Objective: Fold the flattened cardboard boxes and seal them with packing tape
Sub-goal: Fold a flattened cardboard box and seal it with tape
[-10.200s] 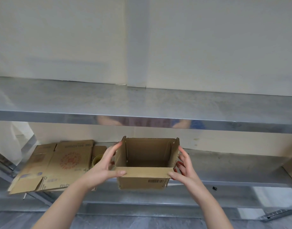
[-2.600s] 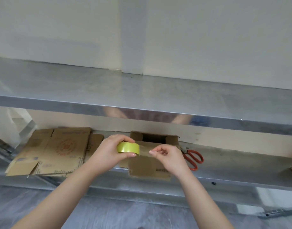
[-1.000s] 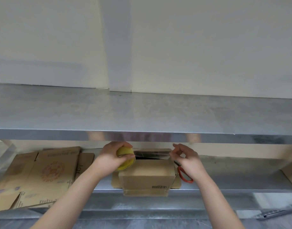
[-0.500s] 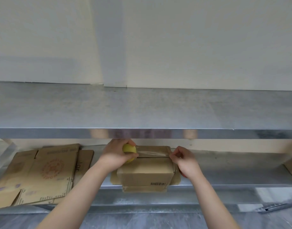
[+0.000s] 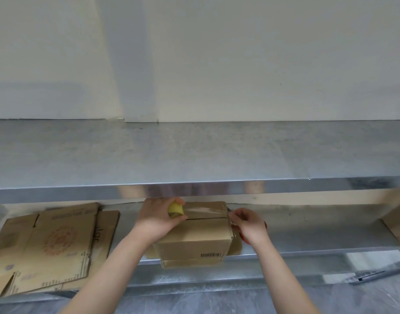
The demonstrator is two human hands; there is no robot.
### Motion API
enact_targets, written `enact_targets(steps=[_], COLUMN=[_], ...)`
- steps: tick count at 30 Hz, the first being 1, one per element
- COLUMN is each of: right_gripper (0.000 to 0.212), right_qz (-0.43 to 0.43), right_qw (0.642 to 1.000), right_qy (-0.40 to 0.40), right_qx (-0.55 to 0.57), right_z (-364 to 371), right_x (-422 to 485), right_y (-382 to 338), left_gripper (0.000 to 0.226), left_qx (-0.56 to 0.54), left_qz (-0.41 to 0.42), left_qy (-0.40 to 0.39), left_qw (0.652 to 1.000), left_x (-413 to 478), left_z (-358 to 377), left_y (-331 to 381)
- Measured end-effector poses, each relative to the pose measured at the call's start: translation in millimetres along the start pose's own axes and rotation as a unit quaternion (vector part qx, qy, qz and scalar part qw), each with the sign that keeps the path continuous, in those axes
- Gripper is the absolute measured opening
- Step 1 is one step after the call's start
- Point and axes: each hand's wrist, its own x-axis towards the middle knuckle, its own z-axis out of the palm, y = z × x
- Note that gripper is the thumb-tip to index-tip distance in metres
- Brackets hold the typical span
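The box [image 5: 194,241] stands at the front of the lower shelf [image 5: 307,230], barcode side towards me, its top flaps folded shut with the seam running left to right. A clear strip of tape [image 5: 205,210] stretches across the top close to that seam; I cannot tell whether it has stuck down yet. My left hand [image 5: 158,219] grips the yellow tape roll [image 5: 175,209] at the box's top left edge, fingers curled round it. My right hand [image 5: 249,225] pinches the strip's free end at the top right corner. I judge the two hands pull apart to hold the strip taut and straight, so it lands on the seam without creasing.

A stack of flattened boxes [image 5: 54,245] lies to the left on the same shelf, near but apart. Red scissors [image 5: 265,225] peek from behind my right hand, mostly hidden. The upper shelf [image 5: 194,155] juts out overhead, hiding the back of the box and leaving little room to lift the roll.
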Motion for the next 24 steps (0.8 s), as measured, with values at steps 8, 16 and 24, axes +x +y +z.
enact_targets(steps=[8, 16, 24], right_gripper=[0.025, 0.014, 0.033], right_qz=[0.077, 0.088, -0.121], right_qw=[0.968, 0.983, 0.992], right_qy=[0.035, 0.059, 0.043], right_qx=[0.235, 0.149, -0.018], right_z=[15.9, 28.3, 27.9], right_x=[-6.0, 0.2, -54.3], right_y=[9.6, 8.1, 29.3], left_gripper=[0.034, 0.032, 0.033], left_qx=[0.000, -0.002, -0.009], left_qz=[-0.008, -0.003, -0.002], left_qy=[0.005, 0.004, 0.002], left_qw=[1.000, 1.000, 1.000], left_x=[5.4, 4.9, 5.9], left_z=[3.6, 0.7, 0.7], left_y=[-5.1, -2.6, -2.1])
